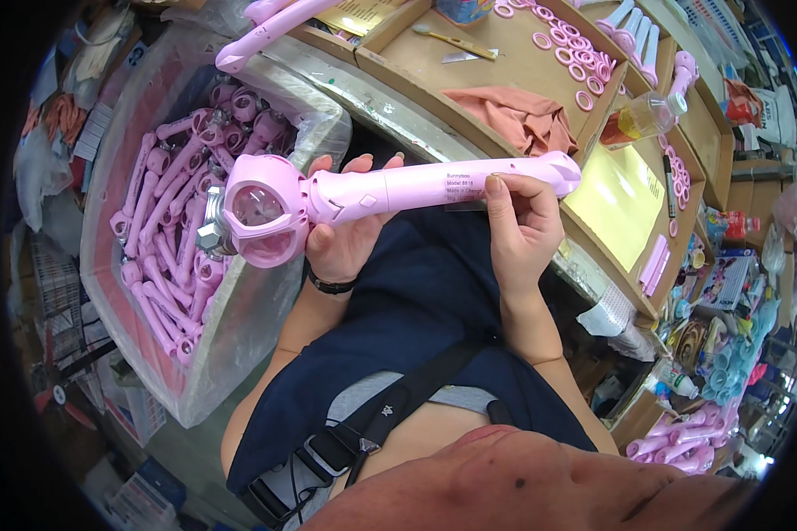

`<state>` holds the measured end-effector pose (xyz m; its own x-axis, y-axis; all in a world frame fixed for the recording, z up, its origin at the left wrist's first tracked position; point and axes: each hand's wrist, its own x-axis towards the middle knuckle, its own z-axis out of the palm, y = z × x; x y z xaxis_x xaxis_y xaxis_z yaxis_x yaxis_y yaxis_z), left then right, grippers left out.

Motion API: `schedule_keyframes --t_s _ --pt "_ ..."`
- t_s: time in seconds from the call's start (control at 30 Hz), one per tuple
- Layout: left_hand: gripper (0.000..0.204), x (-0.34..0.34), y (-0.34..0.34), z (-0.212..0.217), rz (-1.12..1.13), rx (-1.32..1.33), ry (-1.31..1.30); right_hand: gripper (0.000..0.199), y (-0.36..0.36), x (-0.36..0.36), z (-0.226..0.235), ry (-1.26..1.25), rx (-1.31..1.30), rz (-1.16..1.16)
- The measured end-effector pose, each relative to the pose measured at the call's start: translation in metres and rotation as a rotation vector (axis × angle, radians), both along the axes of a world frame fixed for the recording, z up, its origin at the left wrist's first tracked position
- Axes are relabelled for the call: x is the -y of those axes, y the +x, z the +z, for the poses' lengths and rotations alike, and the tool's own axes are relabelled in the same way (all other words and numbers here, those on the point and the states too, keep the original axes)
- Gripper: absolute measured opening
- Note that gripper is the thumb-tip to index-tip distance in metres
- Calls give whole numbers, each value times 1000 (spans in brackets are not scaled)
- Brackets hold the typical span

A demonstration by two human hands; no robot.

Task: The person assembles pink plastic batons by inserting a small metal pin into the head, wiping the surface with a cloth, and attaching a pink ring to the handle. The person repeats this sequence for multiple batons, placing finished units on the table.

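Note:
A pink toy wand (390,190) with a round clear-domed head lies level across both hands, above my lap. My left hand (345,239) cradles it from below near the head, fingers wrapped up behind the shaft. My right hand (518,221) pinches a small clear sticker with print onto the middle of the handle, thumb on top. The round head (257,212) points left, over a bag of like parts.
A large clear plastic bag (195,221) of several pink wands stands at my left. A wooden work tray (505,62) ahead holds pink rings, an orange cloth (522,119), a small bottle (642,115) and a yellow sheet (620,203). More pink wands lie lower right.

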<state>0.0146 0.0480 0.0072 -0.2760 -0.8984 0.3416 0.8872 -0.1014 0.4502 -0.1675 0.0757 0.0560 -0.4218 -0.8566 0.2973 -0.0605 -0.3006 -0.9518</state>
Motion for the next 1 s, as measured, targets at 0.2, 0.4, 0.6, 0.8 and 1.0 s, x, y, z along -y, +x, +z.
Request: schedule_keyframes --t_s 0.2,0.4,0.6,0.8,1.0 --pt "71 -1 -1 1 30 13 64 10 0 0 -2 8 2 -4" --pt "71 -1 -1 2 32 21 71 12 2 2 -5 14 -87 -55" --pt "73 -3 -2 2 55 55 28 24 7 1 -7 20 -323 -129" --pt "73 7 10 8 85 91 -12 72 -23 11 -1 156 -662 -356" --pt "85 53 28 43 -56 227 -184 52 -66 7 6 175 -831 435"
